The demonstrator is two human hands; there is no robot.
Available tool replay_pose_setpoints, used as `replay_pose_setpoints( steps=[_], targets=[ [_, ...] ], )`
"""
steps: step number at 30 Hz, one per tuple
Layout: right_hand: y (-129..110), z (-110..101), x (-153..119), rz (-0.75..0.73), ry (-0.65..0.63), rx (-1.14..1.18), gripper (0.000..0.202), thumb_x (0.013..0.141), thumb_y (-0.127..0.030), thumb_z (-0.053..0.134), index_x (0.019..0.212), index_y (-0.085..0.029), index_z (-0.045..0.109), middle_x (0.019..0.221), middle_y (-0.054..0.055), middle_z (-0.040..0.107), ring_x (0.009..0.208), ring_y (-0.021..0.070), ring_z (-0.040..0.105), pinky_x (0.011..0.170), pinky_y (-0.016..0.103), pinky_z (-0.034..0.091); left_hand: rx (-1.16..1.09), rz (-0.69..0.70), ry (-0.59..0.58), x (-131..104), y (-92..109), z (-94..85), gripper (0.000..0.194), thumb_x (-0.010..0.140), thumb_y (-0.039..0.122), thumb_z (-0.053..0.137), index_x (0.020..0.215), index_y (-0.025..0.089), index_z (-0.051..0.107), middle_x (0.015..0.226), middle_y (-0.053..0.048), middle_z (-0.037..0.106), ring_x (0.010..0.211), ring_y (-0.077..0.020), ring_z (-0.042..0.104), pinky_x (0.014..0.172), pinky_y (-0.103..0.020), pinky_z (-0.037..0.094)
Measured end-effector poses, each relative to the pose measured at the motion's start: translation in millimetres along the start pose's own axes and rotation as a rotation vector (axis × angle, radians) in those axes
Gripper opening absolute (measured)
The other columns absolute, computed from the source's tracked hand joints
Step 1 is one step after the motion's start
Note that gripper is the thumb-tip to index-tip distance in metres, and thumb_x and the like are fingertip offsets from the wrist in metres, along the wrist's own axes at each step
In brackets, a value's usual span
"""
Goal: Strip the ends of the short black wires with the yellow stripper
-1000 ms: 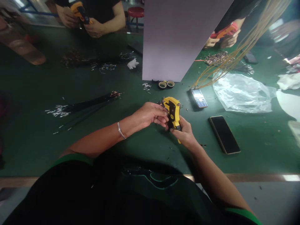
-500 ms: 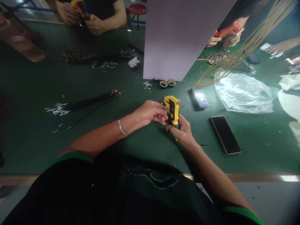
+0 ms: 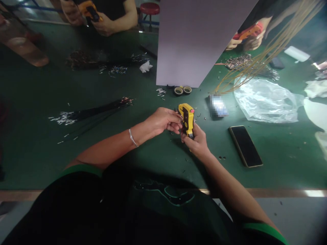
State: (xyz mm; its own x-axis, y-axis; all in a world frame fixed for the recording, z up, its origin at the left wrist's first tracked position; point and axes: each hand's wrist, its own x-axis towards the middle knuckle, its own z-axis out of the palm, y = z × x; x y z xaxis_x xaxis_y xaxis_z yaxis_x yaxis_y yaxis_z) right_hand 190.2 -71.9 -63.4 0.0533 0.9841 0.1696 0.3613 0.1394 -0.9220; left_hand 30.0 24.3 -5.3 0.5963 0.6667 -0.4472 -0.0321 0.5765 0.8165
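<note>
My right hand [image 3: 198,141] is wrapped round the handle of a yellow and black hand tool [image 3: 187,117], which stands upright over the green table. Close against the tool's left side, my left hand [image 3: 166,121] is pinched at the fingertips; whatever lies between them is too small to make out. A pile of small metal-tipped pieces [image 3: 176,111] shows partly behind the fingers and the tool. To the left lies a bundle of black wires [image 3: 97,110], with silvery ends at the left and coppery ends at the right.
Two tape rolls [image 3: 183,90] sit below a pale upright panel [image 3: 189,44]. On the right are a phone [image 3: 246,146], a clear plastic bag [image 3: 268,102], a blurred small box [image 3: 218,105] and yellow wires [image 3: 270,51]. People hold tools across the green table [image 3: 143,160].
The yellow tool and my right hand have shifted slightly left. At the upper right, another person's hand has left the white object.
</note>
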Motion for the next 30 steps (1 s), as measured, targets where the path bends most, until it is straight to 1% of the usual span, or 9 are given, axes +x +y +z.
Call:
replay_pose_setpoints(
  steps=[9, 16, 25, 30],
  targets=[
    [4.9, 3.3, 2.0, -0.028, 0.077, -0.054, 0.016, 0.072, -0.019, 0.059, 0.087, -0.023, 0.054, 0.071, -0.001, 0.059, 0.063, 0.0161, 0.055, 0.058, 0.030, 0.046, 0.015, -0.008, -0.002, 2.4, -0.5, -1.1, 0.006, 0.073, 0.003, 0.066, 0.078, 0.007, 0.066, 0.062, -0.006, 0.069, 0.049, -0.0124, 0.061, 0.061, -0.035, 0.057],
    [1.6, 5.9, 3.6, -0.016, 0.108, -0.119, 0.011, 0.073, -0.019, 0.058, 0.080, -0.023, 0.050, 0.066, -0.003, 0.054, 0.059, 0.0146, 0.048, 0.058, 0.030, 0.042, 0.015, -0.001, 0.008, 2.2, 1.1, -0.8, 0.005, 0.074, 0.003, 0.067, 0.077, 0.007, 0.067, 0.062, -0.006, 0.069, 0.050, -0.0123, 0.061, 0.062, -0.035, 0.057],
    [7.5, 9.2, 5.8, -0.043, 0.159, -0.194, 0.011, 0.074, -0.020, 0.057, 0.081, -0.024, 0.050, 0.065, -0.003, 0.055, 0.061, 0.0170, 0.052, 0.062, 0.033, 0.043, 0.038, 0.007, 0.021, 4.2, 2.5, 0.2, 0.006, 0.075, 0.003, 0.066, 0.079, 0.007, 0.067, 0.061, -0.006, 0.068, 0.048, -0.0125, 0.061, 0.060, -0.034, 0.056],
    [10.1, 11.8, 5.8, -0.028, 0.168, -0.159, 0.013, 0.073, -0.020, 0.057, 0.082, -0.024, 0.049, 0.066, -0.003, 0.054, 0.061, 0.0171, 0.053, 0.060, 0.031, 0.042, 0.062, 0.018, 0.037, 6.5, 3.0, 1.0, 0.007, 0.075, 0.002, 0.065, 0.079, 0.007, 0.066, 0.061, -0.005, 0.068, 0.048, -0.0112, 0.060, 0.060, -0.032, 0.056]
  ],
)
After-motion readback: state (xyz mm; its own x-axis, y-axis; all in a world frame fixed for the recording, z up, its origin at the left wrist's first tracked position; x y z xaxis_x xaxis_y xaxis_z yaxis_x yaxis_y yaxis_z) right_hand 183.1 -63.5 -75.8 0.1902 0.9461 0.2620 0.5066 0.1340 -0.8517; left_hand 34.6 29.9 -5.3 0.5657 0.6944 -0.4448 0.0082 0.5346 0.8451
